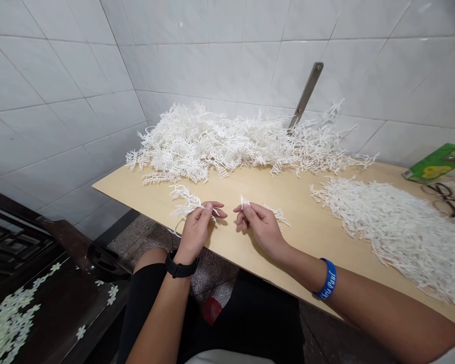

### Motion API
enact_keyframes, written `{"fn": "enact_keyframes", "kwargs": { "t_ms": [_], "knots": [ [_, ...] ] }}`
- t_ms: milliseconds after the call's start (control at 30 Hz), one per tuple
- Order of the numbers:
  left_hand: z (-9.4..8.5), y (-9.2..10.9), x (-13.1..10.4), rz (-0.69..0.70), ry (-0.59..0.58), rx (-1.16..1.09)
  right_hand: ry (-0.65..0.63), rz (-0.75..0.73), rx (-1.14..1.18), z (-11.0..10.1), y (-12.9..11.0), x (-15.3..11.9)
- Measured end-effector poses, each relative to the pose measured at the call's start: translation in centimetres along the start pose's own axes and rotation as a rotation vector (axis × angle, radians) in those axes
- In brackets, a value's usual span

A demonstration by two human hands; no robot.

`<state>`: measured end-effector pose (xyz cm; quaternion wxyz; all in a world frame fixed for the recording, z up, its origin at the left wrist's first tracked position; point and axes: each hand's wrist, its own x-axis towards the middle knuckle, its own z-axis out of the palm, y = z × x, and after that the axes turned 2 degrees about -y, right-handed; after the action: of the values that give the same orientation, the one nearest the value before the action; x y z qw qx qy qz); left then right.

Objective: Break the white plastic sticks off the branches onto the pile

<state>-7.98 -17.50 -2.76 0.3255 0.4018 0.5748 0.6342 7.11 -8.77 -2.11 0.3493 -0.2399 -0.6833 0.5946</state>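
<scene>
My left hand (197,228) grips a white branched plastic sprig (186,201), whose thin twigs fan out to the left over the table's front edge. A short gap away, my right hand (262,225) pinches a small white plastic piece (244,201) between thumb and forefinger. Partly behind the right hand, a few small white pieces (279,215) lie on the wooden tabletop (299,237). Beyond both hands rises a large tangled heap of white branched sprigs (220,141).
To the right spreads a flat pile of small white pieces (398,227). Behind it are glasses (449,202) and a green box (436,163). A metal bar (307,93) leans by the tiled wall. Lower left, pale flower-shaped pieces (11,316) lie on a dark wooden seat.
</scene>
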Motion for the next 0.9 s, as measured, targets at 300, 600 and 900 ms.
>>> {"fn": "enact_keyframes", "kwargs": {
  "t_ms": [300,600,900],
  "knots": [
    [0.1,0.3,-0.1,0.023,0.016,0.068,0.234,-0.064,-0.167,-0.4,0.0,0.4],
    [0.1,0.3,-0.1,0.026,0.01,0.081,0.348,-0.071,-0.21,-0.9,0.8,1.1],
    [0.3,0.5,-0.3,0.029,0.039,0.045,0.21,-0.07,-0.019,-0.5,0.0,0.3]
  ]
}}
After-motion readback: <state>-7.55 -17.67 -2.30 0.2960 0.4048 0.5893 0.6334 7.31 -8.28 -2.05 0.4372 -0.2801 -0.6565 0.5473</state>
